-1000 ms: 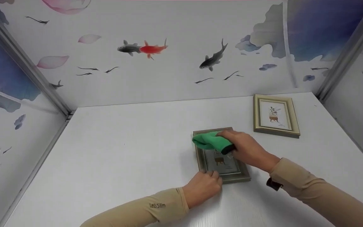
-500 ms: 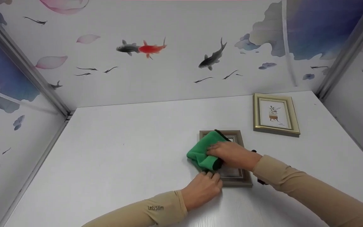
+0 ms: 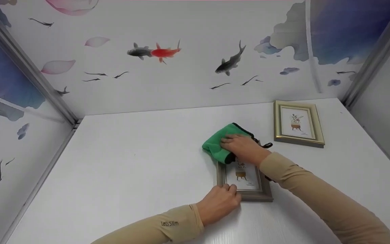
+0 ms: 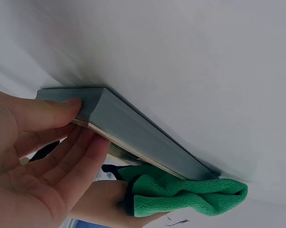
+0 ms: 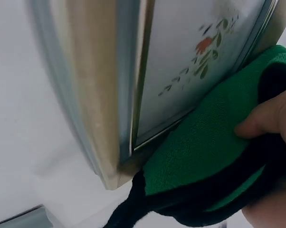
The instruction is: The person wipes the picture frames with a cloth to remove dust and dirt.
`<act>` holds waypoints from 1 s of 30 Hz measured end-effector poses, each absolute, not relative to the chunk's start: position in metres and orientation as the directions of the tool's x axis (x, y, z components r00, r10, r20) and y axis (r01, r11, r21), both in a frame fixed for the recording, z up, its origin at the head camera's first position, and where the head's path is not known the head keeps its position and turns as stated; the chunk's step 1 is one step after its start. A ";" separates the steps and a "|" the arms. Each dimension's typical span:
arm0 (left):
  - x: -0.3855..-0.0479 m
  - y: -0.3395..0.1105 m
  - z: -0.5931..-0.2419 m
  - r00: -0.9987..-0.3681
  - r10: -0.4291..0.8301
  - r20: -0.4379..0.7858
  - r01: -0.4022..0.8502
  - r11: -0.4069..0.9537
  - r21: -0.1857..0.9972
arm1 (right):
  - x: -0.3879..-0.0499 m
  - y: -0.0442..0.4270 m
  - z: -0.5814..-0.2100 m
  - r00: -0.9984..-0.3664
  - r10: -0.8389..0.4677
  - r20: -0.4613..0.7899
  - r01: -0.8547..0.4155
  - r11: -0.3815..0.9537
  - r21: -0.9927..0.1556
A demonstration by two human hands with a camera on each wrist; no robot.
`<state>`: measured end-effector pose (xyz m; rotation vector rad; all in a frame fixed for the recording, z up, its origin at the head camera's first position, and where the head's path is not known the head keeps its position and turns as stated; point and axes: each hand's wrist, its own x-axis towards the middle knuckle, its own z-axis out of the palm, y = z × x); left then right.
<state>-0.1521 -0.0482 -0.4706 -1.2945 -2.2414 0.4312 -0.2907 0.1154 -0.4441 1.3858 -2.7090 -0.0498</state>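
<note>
A framed picture of a potted plant, the near picture frame (image 3: pixel 256 196), lies flat on the white table. My left hand (image 3: pixel 219 205) grips its near left corner, thumb against the side and fingers over the front edge, as the left wrist view shows. The green cloth (image 3: pixel 215 144) with black trim covers the frame's far end and hangs past its left side. My right hand (image 3: pixel 245 148) holds this cloth against the frame. In the right wrist view the thumb (image 5: pixel 262 121) lies on the folded cloth, beside the glass with its printed flower.
A second, gold picture frame (image 3: pixel 320 135) lies at the back right of the white table (image 3: pixel 130 176). A back wall (image 3: pixel 181 88) painted with fish closes off the far side. Metal posts (image 3: pixel 367 64) stand at the back corners.
My right hand and the cloth went down the frame's left side, then back up to its far end. The frame shifted slightly right and straightened. My left hand stayed at the corner.
</note>
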 end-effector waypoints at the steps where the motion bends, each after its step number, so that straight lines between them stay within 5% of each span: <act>1: -0.152 -0.048 -0.470 -0.418 0.869 0.267 0.710 0.495 -0.501 | -0.288 0.116 -0.443 -0.565 -0.823 0.059 -0.822 0.568 0.051; 6: -0.152 -0.048 -0.469 -0.436 0.870 0.230 0.726 0.491 -0.482 | -0.275 0.122 -0.436 -0.482 -0.876 -0.006 -0.871 0.480 -0.101; 10: -0.152 -0.047 -0.469 -0.431 0.871 0.235 0.722 0.489 -0.489 | -0.272 0.123 -0.436 -0.465 -0.885 0.017 -0.884 0.464 -0.060; 16: -0.152 -0.047 -0.471 -0.410 0.872 0.268 0.712 0.490 -0.504 | -0.282 0.121 -0.442 -0.565 -0.821 0.083 -0.815 0.571 0.098; 25: -0.149 -0.053 -0.469 -0.429 0.872 0.236 0.736 0.489 -0.468 | -0.306 0.128 -0.435 -0.739 -0.668 0.088 -0.674 0.731 -0.105; 30: -0.152 -0.053 -0.466 -0.472 0.864 0.174 0.767 0.500 -0.402 | -0.325 0.132 -0.434 -0.771 -0.624 0.132 -0.637 0.757 -0.145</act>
